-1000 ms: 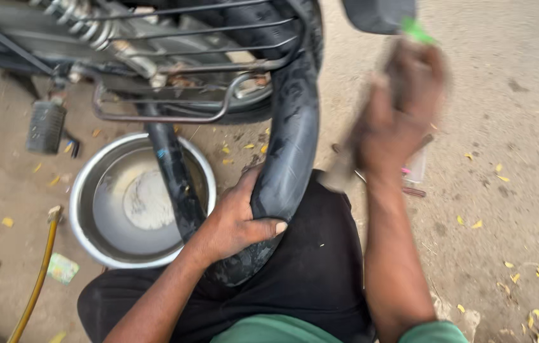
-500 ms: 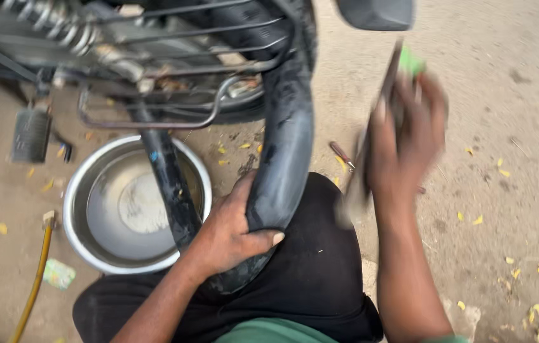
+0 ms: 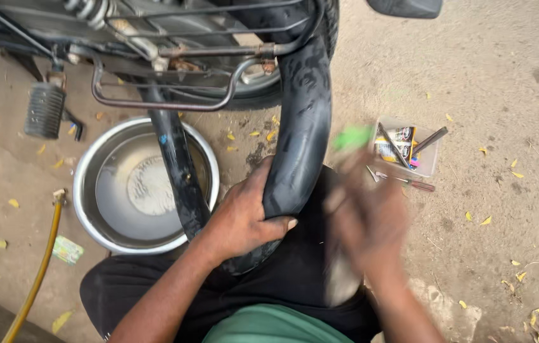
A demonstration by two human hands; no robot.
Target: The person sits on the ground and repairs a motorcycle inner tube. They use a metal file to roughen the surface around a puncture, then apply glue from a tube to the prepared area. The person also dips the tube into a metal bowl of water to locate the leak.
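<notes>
**Inner tube held across the lap beside a water basin**

The left hand [image 3: 244, 219] is closed around a black rubber inner tube [image 3: 301, 127], fingers wrapped over its lower bend and the thumb pressed along the outer side. The tube lies across the person's black-clad lap [image 3: 263, 286] at that bend; one limb rises toward the motorcycle [image 3: 174, 38] above, and the other, narrower limb crosses over the steel basin [image 3: 88, 209]. The right hand [image 3: 364, 222] is a motion blur just right of the tube; it seems wrapped around a long tool with a green tip [image 3: 353, 136], but how firmly it grips cannot be told.

The basin sits on the dirt ground [image 3: 504, 82] to the left of the lap and holds shallow water. A yellow hose [image 3: 37, 273] runs up beside its left rim. Right of the tube, near the blurred hand, lies a clear plastic box [image 3: 428, 162] with small tools and a packet inside, and a screwdriver [image 3: 409, 182] just beside it. Yellow leaves are scattered over the ground.
</notes>
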